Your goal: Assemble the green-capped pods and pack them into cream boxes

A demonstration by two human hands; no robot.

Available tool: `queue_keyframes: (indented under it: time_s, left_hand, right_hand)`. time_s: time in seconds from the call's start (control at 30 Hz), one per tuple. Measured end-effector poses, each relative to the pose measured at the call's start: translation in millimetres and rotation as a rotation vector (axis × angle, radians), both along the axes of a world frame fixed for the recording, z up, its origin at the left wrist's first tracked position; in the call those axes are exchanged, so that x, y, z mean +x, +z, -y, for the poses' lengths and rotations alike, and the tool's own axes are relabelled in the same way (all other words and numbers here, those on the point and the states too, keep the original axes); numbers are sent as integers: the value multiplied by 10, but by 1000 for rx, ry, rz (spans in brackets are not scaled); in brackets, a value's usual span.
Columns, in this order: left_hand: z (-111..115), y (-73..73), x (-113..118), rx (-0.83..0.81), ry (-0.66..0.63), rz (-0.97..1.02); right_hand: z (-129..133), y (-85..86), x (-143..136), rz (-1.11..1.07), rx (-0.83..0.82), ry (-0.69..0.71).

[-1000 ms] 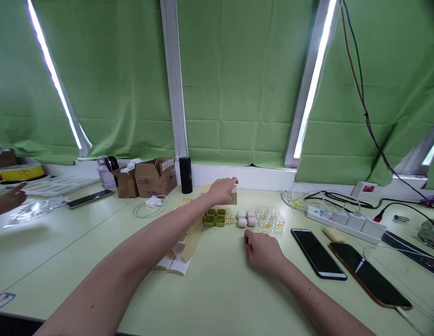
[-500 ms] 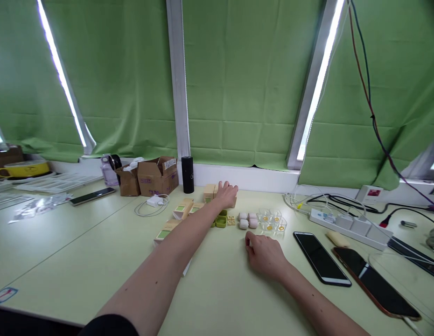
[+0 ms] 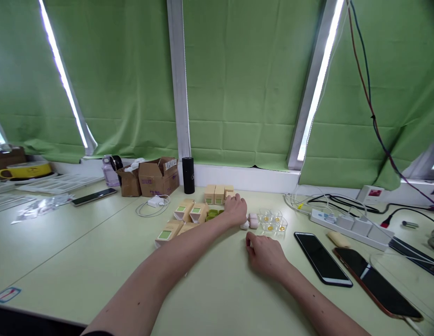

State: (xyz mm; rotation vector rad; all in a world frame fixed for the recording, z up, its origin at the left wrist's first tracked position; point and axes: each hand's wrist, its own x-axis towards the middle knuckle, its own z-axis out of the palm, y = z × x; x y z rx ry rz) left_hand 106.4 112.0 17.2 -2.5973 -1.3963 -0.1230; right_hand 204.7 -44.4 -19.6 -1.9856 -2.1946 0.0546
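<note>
The left hand (image 3: 236, 211) has drawn back from the now mostly uncovered boxes (image 3: 219, 196) toward the pink blocks (image 3: 254, 224); whether it or the curled right hand (image 3: 266, 252) holds anything is unclear.

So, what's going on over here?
Someone's left hand is stretched across the table, its fingers right by the last small box in the back row; whether they hold anything is hidden. The right hand rests loosely curled in front of some pink blocks, with nothing visible in its fingers. More boxes with green labels lie to the left, beside partly covered green cups, and clear cups stand right of the blocks.
</note>
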Motion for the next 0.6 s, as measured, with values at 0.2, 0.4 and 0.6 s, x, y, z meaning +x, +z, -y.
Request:
queue_keyframes:
  time_s: [0.2,0.4,0.6]
  left_hand:
    - [40,6,30,-37,91,17]
    - [-57,-36,14,-62,128,43]
    - [-166,-44,-3,-86,143,79]
  right_hand:
    - [3,-8,7,17,8,6]
    - [19,31,-1,22,-9,6]
    - [14,31,-5,31,-3,5]
